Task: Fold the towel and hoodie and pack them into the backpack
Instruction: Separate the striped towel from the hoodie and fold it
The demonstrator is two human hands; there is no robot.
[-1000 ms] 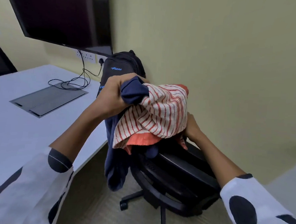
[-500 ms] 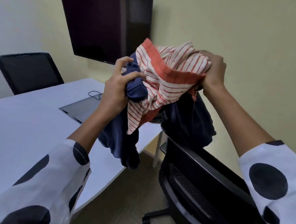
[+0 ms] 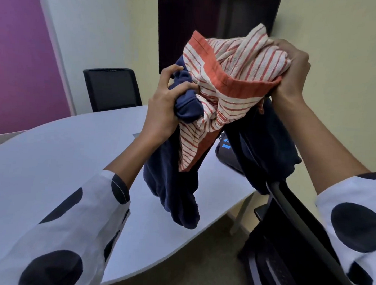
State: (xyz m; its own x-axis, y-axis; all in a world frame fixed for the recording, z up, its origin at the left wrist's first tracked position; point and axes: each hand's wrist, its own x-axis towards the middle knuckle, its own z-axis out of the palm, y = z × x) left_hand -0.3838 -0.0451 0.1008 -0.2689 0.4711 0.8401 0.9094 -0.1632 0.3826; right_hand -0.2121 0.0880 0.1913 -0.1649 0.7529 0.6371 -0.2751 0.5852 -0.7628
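Both fists clenched, left hand (image 3: 162,106) (hoodie (image 3: 174,185)), right hand (image 3: 293,76) (towel (image 3: 236,79))

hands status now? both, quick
Left hand: closed, gripping the navy hoodie by a bunched part.
Right hand: closed, gripping the striped towel; hoodie fabric hangs below it too.

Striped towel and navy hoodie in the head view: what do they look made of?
Red-and-white striped towel: looks like woven cotton terry, matte, with nubby loops and a flat orange hem band. Navy blue hoodie: seems a soft knit fleece or jersey, matte, with a ribbed cuff bunched in the left hand; the exact fibre can't be told.
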